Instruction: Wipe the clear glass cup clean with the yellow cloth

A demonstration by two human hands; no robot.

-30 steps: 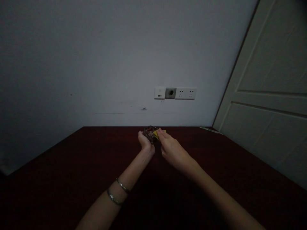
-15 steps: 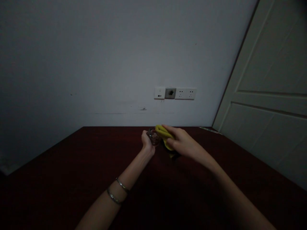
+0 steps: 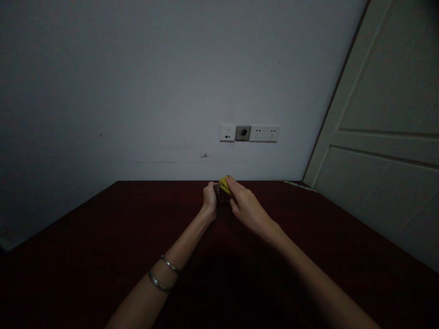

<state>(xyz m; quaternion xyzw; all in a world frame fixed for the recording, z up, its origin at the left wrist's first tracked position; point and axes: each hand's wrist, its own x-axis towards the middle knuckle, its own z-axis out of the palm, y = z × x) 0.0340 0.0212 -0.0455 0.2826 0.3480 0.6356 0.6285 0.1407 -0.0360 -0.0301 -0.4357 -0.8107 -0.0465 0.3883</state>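
Note:
My left hand [image 3: 210, 199] is wrapped round a clear, shiny piece that looks like glass [image 3: 222, 195]; its exact kind is hard to make out in the dim light. A folded yellow cloth [image 3: 225, 184] is gripped in my right hand [image 3: 243, 201], whose fingers press it against the upper right side of the clear piece. Both hands meet over the far part of the dark red table [image 3: 164, 228]. Fingers and cloth cover much of the clear piece.
Behind the table stands a pale wall [image 3: 154, 91] with a row of sockets [image 3: 264, 133] above the far edge. A white panelled door [image 3: 387, 183] borders the right side. A thin printed strip [image 3: 300, 186] lies at the table's far right corner.
My right hand has moved left with the cloth, from beside the clear piece onto it. The cloth now shows less, and its dark hanging end is out of sight. My left hand keeps its hold.

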